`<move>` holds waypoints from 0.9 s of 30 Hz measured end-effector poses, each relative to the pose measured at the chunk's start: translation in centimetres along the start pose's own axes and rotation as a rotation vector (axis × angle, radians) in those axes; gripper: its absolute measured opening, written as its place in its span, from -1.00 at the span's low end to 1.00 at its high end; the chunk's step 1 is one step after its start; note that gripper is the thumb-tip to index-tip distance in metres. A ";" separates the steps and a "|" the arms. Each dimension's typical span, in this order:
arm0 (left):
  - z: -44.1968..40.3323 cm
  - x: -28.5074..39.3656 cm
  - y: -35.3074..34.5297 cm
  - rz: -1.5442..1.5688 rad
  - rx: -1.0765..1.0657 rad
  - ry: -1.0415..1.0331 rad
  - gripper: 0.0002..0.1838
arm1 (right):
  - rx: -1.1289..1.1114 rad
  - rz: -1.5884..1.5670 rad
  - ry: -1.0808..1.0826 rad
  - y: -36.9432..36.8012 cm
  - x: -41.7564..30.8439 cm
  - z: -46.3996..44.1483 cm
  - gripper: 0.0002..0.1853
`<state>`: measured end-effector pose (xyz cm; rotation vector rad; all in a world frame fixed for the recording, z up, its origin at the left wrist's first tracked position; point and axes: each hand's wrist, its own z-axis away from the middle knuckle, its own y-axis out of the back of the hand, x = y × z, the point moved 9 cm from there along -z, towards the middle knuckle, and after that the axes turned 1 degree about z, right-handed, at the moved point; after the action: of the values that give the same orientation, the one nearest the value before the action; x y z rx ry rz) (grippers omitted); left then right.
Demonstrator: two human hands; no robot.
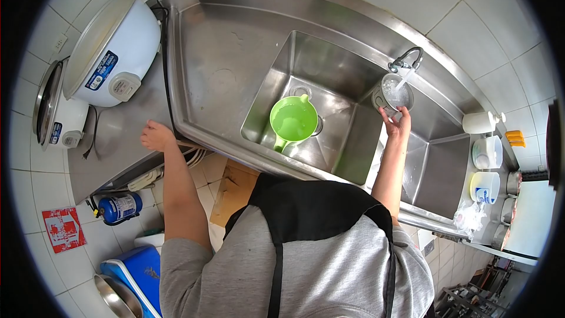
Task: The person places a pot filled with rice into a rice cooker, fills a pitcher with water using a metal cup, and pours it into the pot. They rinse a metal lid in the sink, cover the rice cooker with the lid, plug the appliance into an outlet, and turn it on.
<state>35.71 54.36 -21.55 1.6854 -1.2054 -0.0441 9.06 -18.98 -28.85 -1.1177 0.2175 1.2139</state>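
One metal pot (382, 96) is in the right hand (398, 121), held up over the sink under the single tap (407, 56), whose water runs straight into it. From where I stand, that hand grips the pot from the near side, fingers up against its wall. The left hand (158, 135) is well apart from the pot, out by the near edge of the steel counter (218, 82); I see nothing in it, and I can't tell how far its fingers are closed.

Between the two hands, one green bowl (283, 136) sits in the left of two basins (312, 154). Two white cookers (138, 29), one large and one smaller, are beyond the left hand. Three white containers (487, 152) line the far right side, and one blue fire extinguisher (120, 207) is below the counter at left.
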 end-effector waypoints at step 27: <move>0.1 0.7 0.9 0.009 0.013 -0.025 -0.51 | -0.131 0.193 0.025 -3.0 2.6 5.8 -0.72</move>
<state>35.38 53.83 -20.59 1.6952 -1.2344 -0.0524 10.22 -12.66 -26.00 -1.2477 0.2731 1.4018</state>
